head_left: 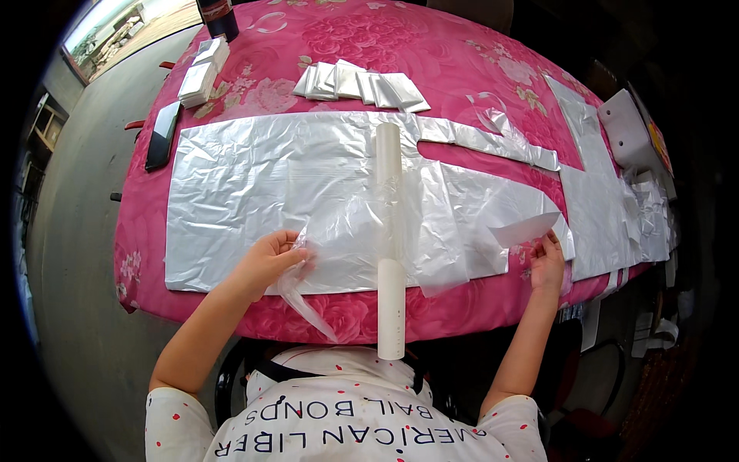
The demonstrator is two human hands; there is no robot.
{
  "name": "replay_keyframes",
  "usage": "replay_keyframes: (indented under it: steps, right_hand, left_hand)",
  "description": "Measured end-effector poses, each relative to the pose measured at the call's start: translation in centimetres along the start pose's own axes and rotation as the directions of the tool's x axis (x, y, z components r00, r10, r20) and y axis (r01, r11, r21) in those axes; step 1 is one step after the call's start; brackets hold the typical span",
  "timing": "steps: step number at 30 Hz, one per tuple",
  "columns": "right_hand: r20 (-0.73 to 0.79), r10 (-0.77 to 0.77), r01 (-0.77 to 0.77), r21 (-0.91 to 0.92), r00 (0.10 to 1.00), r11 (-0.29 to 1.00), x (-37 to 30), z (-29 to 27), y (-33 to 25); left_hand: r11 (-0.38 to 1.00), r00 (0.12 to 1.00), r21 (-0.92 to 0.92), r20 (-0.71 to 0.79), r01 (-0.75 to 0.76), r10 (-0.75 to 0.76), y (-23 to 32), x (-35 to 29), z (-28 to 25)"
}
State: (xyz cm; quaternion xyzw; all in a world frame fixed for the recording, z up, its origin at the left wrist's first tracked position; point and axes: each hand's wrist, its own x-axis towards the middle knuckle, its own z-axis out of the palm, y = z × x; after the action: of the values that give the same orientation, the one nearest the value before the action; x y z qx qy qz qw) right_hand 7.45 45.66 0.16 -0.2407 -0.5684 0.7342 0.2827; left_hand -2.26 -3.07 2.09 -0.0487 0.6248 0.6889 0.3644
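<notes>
A wide stack of silvery-white plastic sheets (231,192) lies flat before me, with a strap-like strip (477,142) running off its right side. Across it, pointing toward my body, lies a white tube (391,308) whose near end juts past the table edge. A thin see-through plastic sheet (346,231) passes over the tube's middle. My left hand (281,258) pinches its left edge, and a loose strip dangles below the fingers. On the right, my right hand (547,262) pinches a whitish, raised flap of plastic (526,229) between thumb and fingers.
Folded white packets (362,85) lie in a row beyond the sheets. More folded packets (198,83), a phone (162,137) and a dark container (219,19) line the left side. More plastic sheets (596,223) and a white box (633,131) sit at the right, on the pink flowered tablecloth (138,231).
</notes>
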Motion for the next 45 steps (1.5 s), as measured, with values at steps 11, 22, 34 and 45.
replay_keyframes:
  steps: [11, 22, 34, 45]
  right_hand:
    - [0.662, -0.166, 0.554, -0.433, 0.731, 0.711, -16.7, 17.8, -2.0]
    - [0.672, 0.289, 0.258, -0.590, 0.681, 0.765, -20.3, 22.3, -0.7]
    - [0.629, 0.378, -0.292, -0.241, 0.680, 0.926, -15.4, 17.6, 0.0]
    - [-0.220, -0.252, 0.010, -0.734, 0.942, 0.679, 6.3, -7.9, -2.9]
  left_hand:
    - [0.999, 0.997, -0.015, 0.068, 0.029, -0.028, -0.5, -1.4, -0.4]
    - [0.999, 0.994, -0.008, 0.108, -0.032, 0.033, -0.5, -2.3, 4.7]
    - [0.979, 0.996, -0.184, -0.026, -0.085, 0.082, -1.9, -1.2, 4.8]
    - [0.971, 0.999, -0.240, 0.034, -0.019, 0.028, -2.4, 0.5, 3.6]
